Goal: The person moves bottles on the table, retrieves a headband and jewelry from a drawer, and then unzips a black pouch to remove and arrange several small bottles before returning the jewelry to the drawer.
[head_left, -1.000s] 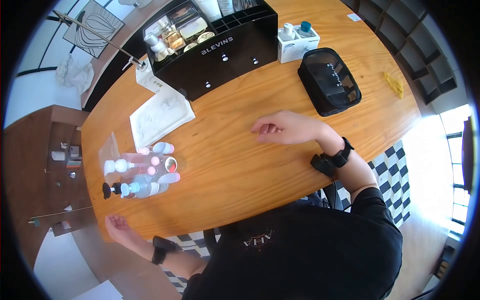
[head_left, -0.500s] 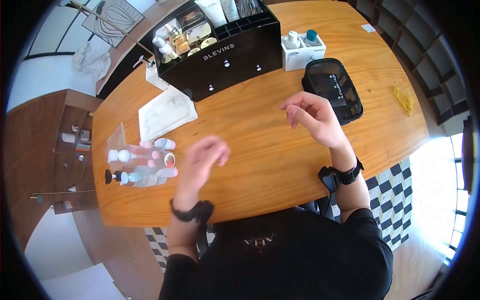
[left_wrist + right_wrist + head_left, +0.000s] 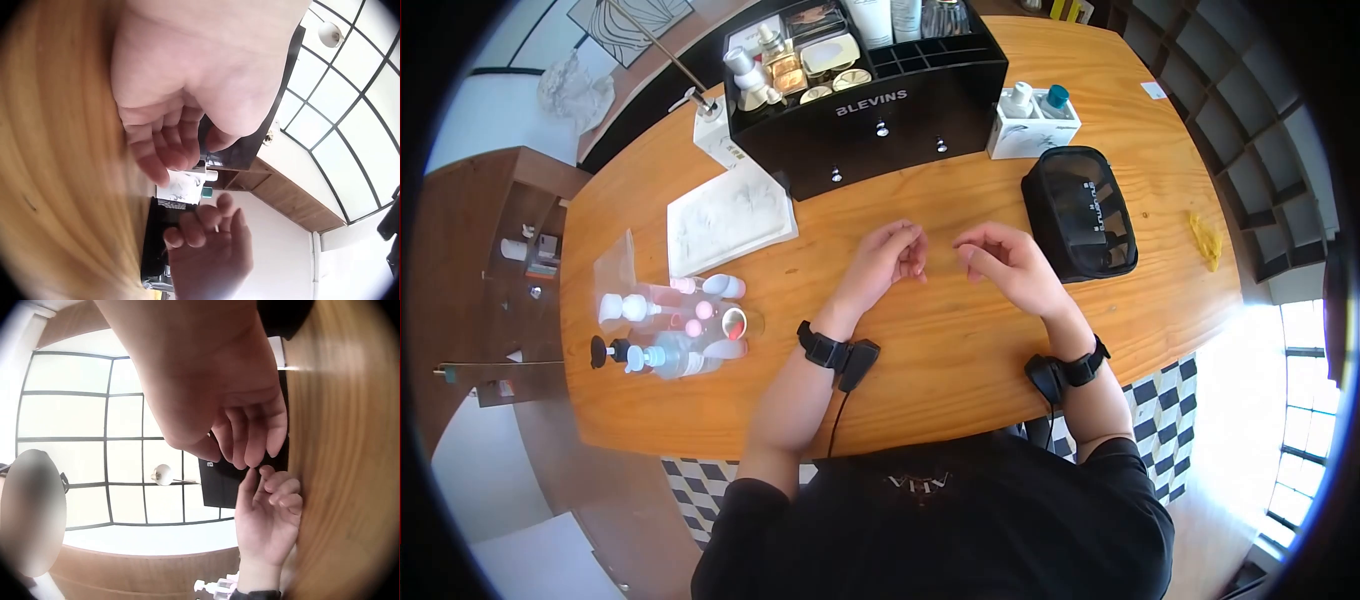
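Note:
Both hands face each other over the middle of the wooden table, a small gap between them. The left hand (image 3: 882,266) has loosely bent fingers and holds nothing. Facing it, the right hand (image 3: 1017,268) also hangs loosely curled and empty, just left of a black mesh pouch (image 3: 1090,215). In the left wrist view the left hand (image 3: 181,87) is near the table surface, with the right hand (image 3: 212,256) beyond it. The right wrist view shows the right hand (image 3: 219,394) close up and the left hand (image 3: 267,519) past its fingertips.
A black organizer (image 3: 880,140) with cosmetics stands at the back, beside a white holder (image 3: 1032,132) with two bottles. A white tray (image 3: 732,220) lies left of it. Several pump bottles (image 3: 675,352) lie at the left; a yellow item (image 3: 1205,241) is far right.
The left hand has come from the table's left front edge to the middle, near the right hand. The right hand rose and turned toward it, then shifted slightly lower in view.

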The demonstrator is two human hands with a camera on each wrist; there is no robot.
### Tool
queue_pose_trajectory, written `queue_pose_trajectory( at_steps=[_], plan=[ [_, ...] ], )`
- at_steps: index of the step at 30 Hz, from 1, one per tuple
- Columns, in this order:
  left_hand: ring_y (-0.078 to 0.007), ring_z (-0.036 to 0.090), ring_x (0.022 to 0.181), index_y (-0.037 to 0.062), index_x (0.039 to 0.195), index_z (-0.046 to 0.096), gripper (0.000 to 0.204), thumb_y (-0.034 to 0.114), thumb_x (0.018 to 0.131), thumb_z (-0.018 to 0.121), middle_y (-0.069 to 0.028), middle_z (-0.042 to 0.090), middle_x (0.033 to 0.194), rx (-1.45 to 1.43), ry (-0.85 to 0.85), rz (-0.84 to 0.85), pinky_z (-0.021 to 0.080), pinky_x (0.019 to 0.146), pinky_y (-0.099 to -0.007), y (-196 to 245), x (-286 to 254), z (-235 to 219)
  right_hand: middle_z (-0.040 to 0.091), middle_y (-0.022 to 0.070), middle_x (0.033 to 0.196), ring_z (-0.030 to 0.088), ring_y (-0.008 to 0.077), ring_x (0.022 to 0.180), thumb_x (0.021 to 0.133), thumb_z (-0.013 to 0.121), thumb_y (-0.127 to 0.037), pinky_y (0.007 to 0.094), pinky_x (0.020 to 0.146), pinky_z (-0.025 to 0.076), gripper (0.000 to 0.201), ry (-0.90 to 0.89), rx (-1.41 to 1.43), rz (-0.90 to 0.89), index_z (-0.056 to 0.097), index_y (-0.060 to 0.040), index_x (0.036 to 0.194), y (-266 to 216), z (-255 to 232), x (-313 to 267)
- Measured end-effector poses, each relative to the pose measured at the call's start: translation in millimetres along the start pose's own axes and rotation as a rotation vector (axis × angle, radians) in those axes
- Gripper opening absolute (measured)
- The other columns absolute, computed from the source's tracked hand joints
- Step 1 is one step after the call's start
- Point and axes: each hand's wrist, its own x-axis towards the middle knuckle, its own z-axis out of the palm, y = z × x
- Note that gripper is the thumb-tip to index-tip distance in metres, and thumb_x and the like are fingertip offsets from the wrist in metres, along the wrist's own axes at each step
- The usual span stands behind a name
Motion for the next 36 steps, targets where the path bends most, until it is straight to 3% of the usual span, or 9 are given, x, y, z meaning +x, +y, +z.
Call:
queue_pose_trajectory(
  at_steps=[3,6,9,19,25,28,34,36],
  plan=[
    [-0.0132,0.064,0.080,0.0046,0.117,0.058,0.023,0.025,0.106,0.057,-0.0065,0.062,0.101,0.066,0.124,0.074,0.056,0.068,-0.0296,6,3,3,0.067,0.0049,0.099,0.065,0.0111,0.082,0.103,0.059,-0.012,0.0261,0.078,0.054,0.025,-0.050,0.064,0.127,0.064,0.0023,0.123,19,2,16],
    [-0.0185,0.069,0.091,0.0092,0.133,0.054,0.034,0.025,0.104,0.060,-0.0104,0.058,0.121,0.332,0.443,0.384,0.057,0.075,-0.0315,9,13,-6,0.067,0.0058,0.100,0.066,0.0122,0.082,0.104,0.057,-0.014,0.0270,0.078,0.056,0.027,-0.044,0.126,0.174,0.062,0.0015,0.125,29,4,23],
    [-0.0210,0.070,0.099,0.0117,0.138,0.052,0.040,0.025,0.102,0.062,-0.0118,0.055,0.130,0.357,0.629,0.491,0.057,0.076,-0.0317,24,19,-24,0.067,0.0062,0.099,0.066,0.0128,0.081,0.104,0.058,-0.017,0.0281,0.076,0.057,0.028,-0.043,0.118,0.185,0.063,0.0027,0.123,30,1,26],
    [-0.0150,0.072,0.087,0.0042,0.120,0.069,0.036,0.032,0.101,0.056,-0.0077,0.074,0.112,0.387,0.665,0.342,0.052,0.070,-0.0258,43,6,-36,0.066,0.0066,0.096,0.065,0.0128,0.080,0.105,0.058,-0.013,0.0276,0.075,0.056,0.024,-0.074,0.045,0.154,0.063,0.0032,0.122,35,-1,26],
    [-0.0131,0.071,0.084,0.0045,0.119,0.070,0.034,0.030,0.102,0.057,-0.0074,0.075,0.110,0.495,0.598,0.275,0.051,0.072,-0.0261,35,-22,-32,0.066,0.0066,0.095,0.065,0.0130,0.080,0.105,0.058,-0.013,0.0275,0.075,0.056,0.023,-0.093,0.048,0.147,0.064,0.0037,0.120,39,-1,24],
    [-0.0129,0.070,0.085,0.0043,0.121,0.069,0.035,0.031,0.103,0.057,-0.0074,0.075,0.112,0.496,0.568,0.259,0.050,0.071,-0.0257,29,-47,-11,0.067,0.0067,0.096,0.065,0.0129,0.080,0.104,0.058,-0.013,0.0271,0.074,0.056,0.023,-0.097,0.046,0.142,0.064,0.0038,0.119,42,-1,25],
    [-0.0177,0.070,0.104,0.0019,0.135,0.061,0.042,0.026,0.101,0.066,-0.0112,0.068,0.129,0.544,0.368,0.147,0.054,0.080,-0.0286,6,-102,7,0.067,0.0064,0.095,0.065,0.0122,0.079,0.104,0.058,-0.013,0.0266,0.074,0.055,0.023,-0.110,0.022,0.134,0.063,0.0038,0.118,40,0,23],
    [-0.0191,0.069,0.108,0.0017,0.137,0.059,0.044,0.024,0.100,0.067,-0.0127,0.066,0.133,0.712,0.345,0.086,0.054,0.083,-0.0295,22,-116,20,0.067,0.0062,0.095,0.064,0.0119,0.079,0.104,0.058,-0.013,0.0266,0.074,0.055,0.023,-0.111,0.018,0.133,0.064,0.0036,0.118,39,0,22]
  ],
)
